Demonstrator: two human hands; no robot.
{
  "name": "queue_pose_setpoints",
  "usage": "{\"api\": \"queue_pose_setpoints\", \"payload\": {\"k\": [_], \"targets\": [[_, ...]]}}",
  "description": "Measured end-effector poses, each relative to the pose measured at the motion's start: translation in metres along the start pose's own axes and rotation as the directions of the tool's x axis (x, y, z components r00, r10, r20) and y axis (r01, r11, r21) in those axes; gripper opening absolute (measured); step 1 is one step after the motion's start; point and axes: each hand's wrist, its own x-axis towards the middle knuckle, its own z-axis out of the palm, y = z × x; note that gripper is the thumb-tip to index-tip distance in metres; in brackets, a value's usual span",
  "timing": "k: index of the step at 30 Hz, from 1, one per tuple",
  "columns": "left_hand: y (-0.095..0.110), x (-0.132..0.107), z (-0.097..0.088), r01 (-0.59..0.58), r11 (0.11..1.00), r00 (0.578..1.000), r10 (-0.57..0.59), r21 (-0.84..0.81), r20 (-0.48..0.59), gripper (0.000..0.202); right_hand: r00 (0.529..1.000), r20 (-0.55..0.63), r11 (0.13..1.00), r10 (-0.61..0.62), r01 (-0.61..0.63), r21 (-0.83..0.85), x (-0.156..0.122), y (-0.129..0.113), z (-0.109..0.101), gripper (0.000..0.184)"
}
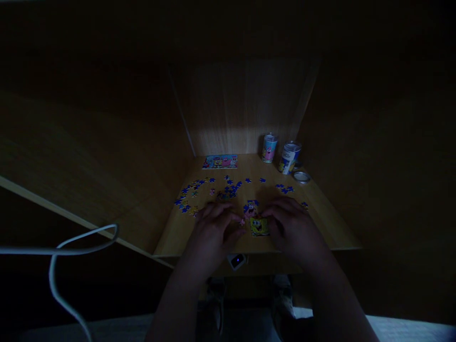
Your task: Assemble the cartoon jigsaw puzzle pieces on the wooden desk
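Observation:
A small block of joined jigsaw pieces point(260, 227) lies near the shelf's front edge, with a yellow cartoon face on its lower part and a pink figure on its upper left. My left hand point(213, 225) is at its left side, thumb and forefinger closed around a small pink puzzle piece point(242, 222) that touches or nearly touches the block. From the right, my right hand point(290, 221) bends its fingers against the block's edge, forefinger at the upper right corner. Its thumb is partly hidden in shadow.
Loose puzzle pieces point(231, 190), mostly blue side up, lie scattered behind my hands. A picture card point(220, 162) lies at the back left. Two printed cans point(270, 148) point(289, 158) and a metal lid point(301, 177) are at the back right. A white cable point(85, 249) hangs left.

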Motion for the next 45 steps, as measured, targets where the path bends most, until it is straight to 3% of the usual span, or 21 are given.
{"api": "queue_pose_setpoints", "payload": {"k": [23, 29, 35, 45], "targets": [[0.017, 0.014, 0.012, -0.022, 0.999, 0.998, 0.02, 0.023, 0.055, 0.024, 0.999, 0.033, 1.0, 0.005, -0.005, 0.007, 0.001, -0.001, -0.001, 0.026], [0.017, 0.011, 0.014, -0.027, 0.999, 1.0, 0.027, 0.018, 0.009, 0.024, 1.0, 0.029, 1.0, -0.006, 0.005, 0.021, 0.0, 0.0, -0.001, 0.026], [0.018, 0.008, 0.013, -0.04, 0.999, 0.999, 0.041, 0.03, -0.018, 0.01, 0.998, 0.053, 0.999, -0.026, 0.025, 0.031, 0.001, -0.002, -0.003, 0.029], [0.018, 0.007, 0.011, -0.094, 0.996, 0.996, 0.094, 0.01, 0.008, 0.011, 0.994, 0.088, 0.997, -0.065, 0.061, 0.052, 0.0, -0.004, -0.006, 0.032]]}}
